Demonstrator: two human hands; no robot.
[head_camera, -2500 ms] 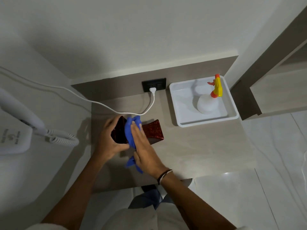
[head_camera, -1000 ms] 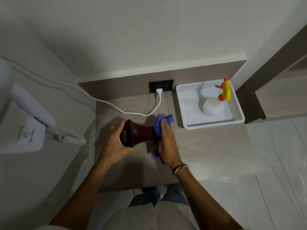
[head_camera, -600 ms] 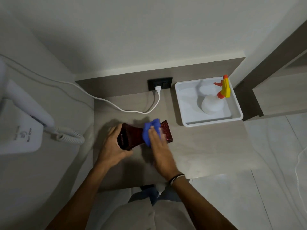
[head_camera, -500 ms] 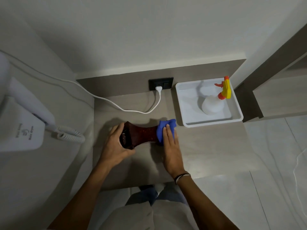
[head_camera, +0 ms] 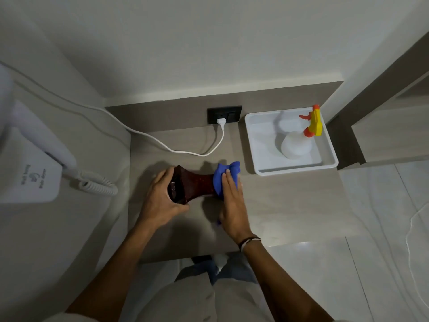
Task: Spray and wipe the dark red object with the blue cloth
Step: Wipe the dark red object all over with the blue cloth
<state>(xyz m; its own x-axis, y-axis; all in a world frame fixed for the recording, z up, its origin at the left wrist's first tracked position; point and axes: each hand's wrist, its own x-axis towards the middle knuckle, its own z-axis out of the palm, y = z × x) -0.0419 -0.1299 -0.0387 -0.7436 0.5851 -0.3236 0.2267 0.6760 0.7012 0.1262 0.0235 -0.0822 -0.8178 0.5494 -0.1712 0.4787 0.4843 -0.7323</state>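
Note:
A dark red, speckled vase-like object (head_camera: 197,184) lies on its side on the grey counter (head_camera: 290,205), open mouth to the left. My left hand (head_camera: 162,201) grips its left end around the mouth. My right hand (head_camera: 232,201) presses the blue cloth (head_camera: 224,176) flat over the object's right end, which the cloth hides. A tail of cloth shows under my right palm. The spray bottle (head_camera: 299,142), white with a yellow and orange trigger head, stands in a white tray (head_camera: 253,145) at the back right.
A white cable (head_camera: 162,142) runs from a black wall socket (head_camera: 224,114) across the counter's back to the left. A white wall hair dryer (head_camera: 30,168) with a coiled cord hangs at the left. The counter's front edge is near my legs.
My right hand has been rubbing the cloth back and forth along the object, from its left part 2.5 s ago to its right end; since half a second ago it has barely moved.

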